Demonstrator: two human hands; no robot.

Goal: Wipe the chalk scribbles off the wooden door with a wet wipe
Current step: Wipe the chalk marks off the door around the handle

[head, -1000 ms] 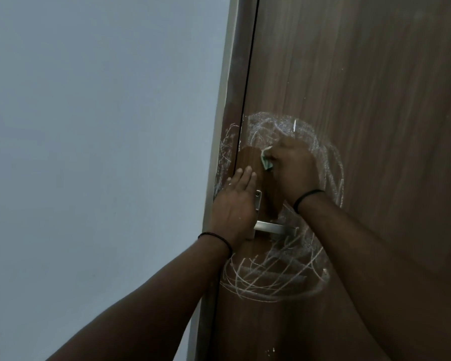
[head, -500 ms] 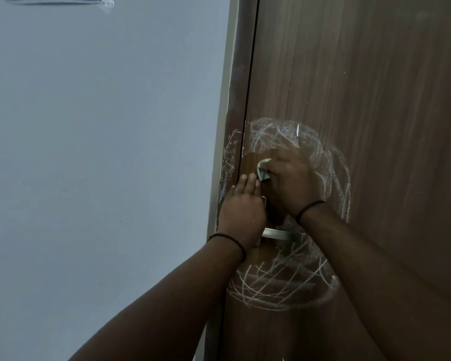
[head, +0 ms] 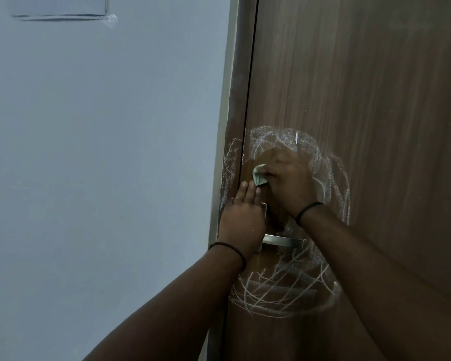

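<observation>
The brown wooden door (head: 362, 87) fills the right half of the head view. White chalk scribbles (head: 284, 290) ring the area around the handle, above and below it. My right hand (head: 288, 182) presses a crumpled pale green wet wipe (head: 337, 175) against the door just above the handle, inside a darker wiped patch. My left hand (head: 244, 217) lies flat on the door's left edge, fingers together and pointing up, covering the handle's plate. Its fingertips nearly touch the wipe.
A silver lever handle (head: 284, 241) sticks out to the right between my wrists. The door frame (head: 232, 126) also carries faint chalk marks. A pale grey wall (head: 102, 152) with a switch plate (head: 60, 6) at the top takes up the left half.
My right hand with the wipe has slid slightly down and left across the chalk, and the view has tilted up a little. My left hand has stayed flat by the handle.
</observation>
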